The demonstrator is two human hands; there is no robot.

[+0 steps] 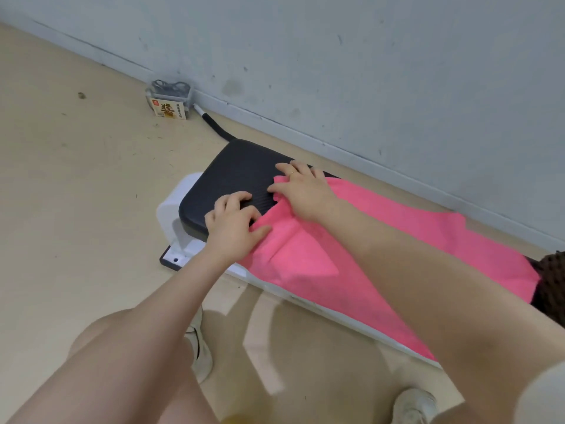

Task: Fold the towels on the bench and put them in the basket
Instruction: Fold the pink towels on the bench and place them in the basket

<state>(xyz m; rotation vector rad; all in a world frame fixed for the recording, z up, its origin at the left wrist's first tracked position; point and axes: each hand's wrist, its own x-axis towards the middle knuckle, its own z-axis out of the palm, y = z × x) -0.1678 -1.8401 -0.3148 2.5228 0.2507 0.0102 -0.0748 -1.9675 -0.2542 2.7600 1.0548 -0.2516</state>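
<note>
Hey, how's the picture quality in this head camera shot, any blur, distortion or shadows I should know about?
Head view: wide-angle bending curves the wall base and the bench; light is soft and even, no glare; faint shadows fall on the floor below the pink towel; both hands, left hand and right hand, look fairly sharp; the nearest forearms and knee are soft.

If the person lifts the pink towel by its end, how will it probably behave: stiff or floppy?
Probably floppy: the pink towel already creases and bunches where the left hand and right hand grip its end. It likely drapes rather than holds shape, since it follows the bench and hangs over its edge. It looks light, thin cloth.
</note>
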